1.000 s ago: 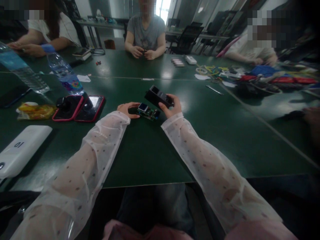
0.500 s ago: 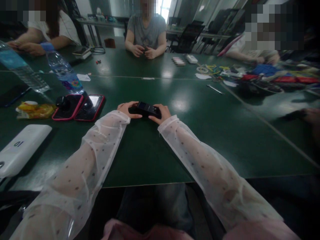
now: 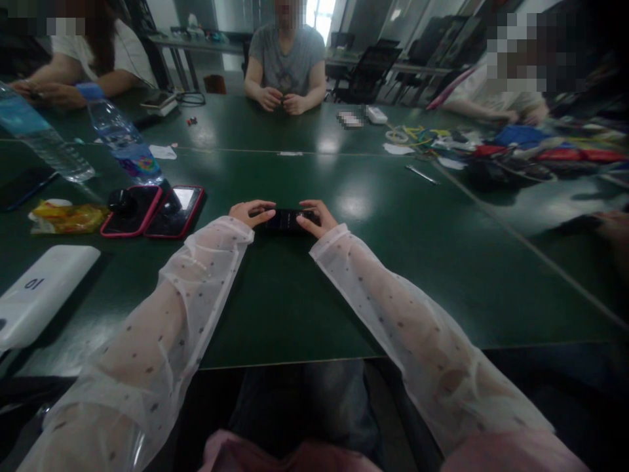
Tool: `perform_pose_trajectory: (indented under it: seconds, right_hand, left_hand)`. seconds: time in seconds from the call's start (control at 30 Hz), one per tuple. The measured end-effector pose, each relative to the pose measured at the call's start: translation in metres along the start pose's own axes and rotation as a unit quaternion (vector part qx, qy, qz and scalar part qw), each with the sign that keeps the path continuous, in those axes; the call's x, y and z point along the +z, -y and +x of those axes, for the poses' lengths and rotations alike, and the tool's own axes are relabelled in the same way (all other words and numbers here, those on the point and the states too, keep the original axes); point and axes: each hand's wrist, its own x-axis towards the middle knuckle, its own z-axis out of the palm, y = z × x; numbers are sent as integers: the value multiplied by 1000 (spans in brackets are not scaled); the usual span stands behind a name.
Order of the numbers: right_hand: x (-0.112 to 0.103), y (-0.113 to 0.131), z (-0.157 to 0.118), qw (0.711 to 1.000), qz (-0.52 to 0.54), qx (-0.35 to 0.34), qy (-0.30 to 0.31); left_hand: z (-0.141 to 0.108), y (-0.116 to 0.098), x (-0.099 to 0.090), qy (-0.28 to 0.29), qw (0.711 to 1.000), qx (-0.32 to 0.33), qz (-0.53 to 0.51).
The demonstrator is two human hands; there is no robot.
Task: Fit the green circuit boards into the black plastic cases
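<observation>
Ahead of me, over the green table (image 3: 295, 295), I grip a small black device (image 3: 285, 220) with a dark screen; its exact kind does not show. Its left end is held by my left hand (image 3: 247, 213), thumb on top and fingers at the far edge. At the other end, my right hand (image 3: 319, 220) is closed in the same way, its thumb lying over the top face. The device looks roughly level, its long side running left to right. Whether it touches the tabletop I cannot tell.
On my left are two pink-edged phones (image 3: 174, 213), a yellow packet (image 3: 66, 216), a white power bank (image 3: 46, 295) and two water bottles (image 3: 120, 141). A thin metal tool (image 3: 421, 174) and a cable heap (image 3: 521, 151) lie right. Another person (image 3: 287, 65) sits opposite.
The black device has turned from a slant, right end lower, to nearly level, its screen face now darker. Both thumbs have moved onto its top face.
</observation>
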Motion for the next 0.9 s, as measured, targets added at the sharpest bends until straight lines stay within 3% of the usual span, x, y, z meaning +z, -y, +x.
perform_pose_trajectory:
  seconds: [0.4,0.9]
  right_hand:
    - [1,3,6,994,94,52,-2]
    - [-2,-1,15,998,50,31,-17]
  left_hand:
    - [0,3,2,-2,1000,1,-26]
    - [0,1,3,-40,999,7,2]
